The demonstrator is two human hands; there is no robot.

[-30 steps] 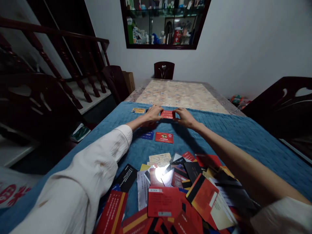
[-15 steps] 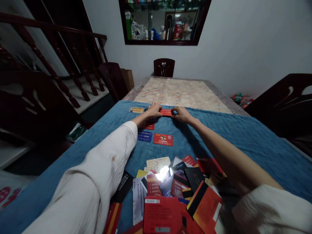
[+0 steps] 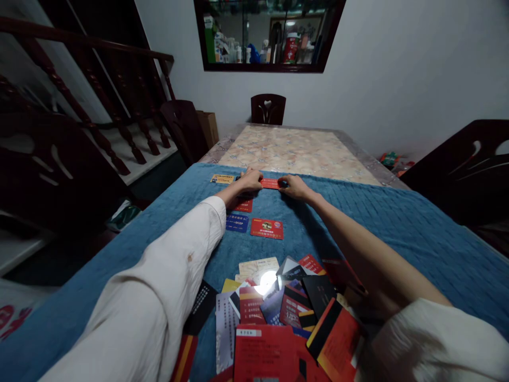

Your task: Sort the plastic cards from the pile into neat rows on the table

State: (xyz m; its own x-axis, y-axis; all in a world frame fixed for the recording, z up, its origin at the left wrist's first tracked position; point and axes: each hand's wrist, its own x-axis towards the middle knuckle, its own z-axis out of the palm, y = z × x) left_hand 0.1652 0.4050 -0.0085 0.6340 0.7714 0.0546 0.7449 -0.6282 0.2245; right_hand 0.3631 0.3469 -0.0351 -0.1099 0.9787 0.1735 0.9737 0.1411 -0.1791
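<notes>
My hands over a blue cloth (image 3: 159, 233), dining room beyond.
My left (image 3: 251, 181) and right (image 3: 293, 187) fingertips seemingly pinch a red card (image 3: 270, 183).

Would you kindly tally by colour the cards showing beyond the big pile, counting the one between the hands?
Red cards: 3, one of them between the left hand and the right hand
Blue card: 1
Yellow card: 1
Dark card, mostly hidden by the left hand: 1
Total: 6 visible; the left arm may hide more.
</notes>
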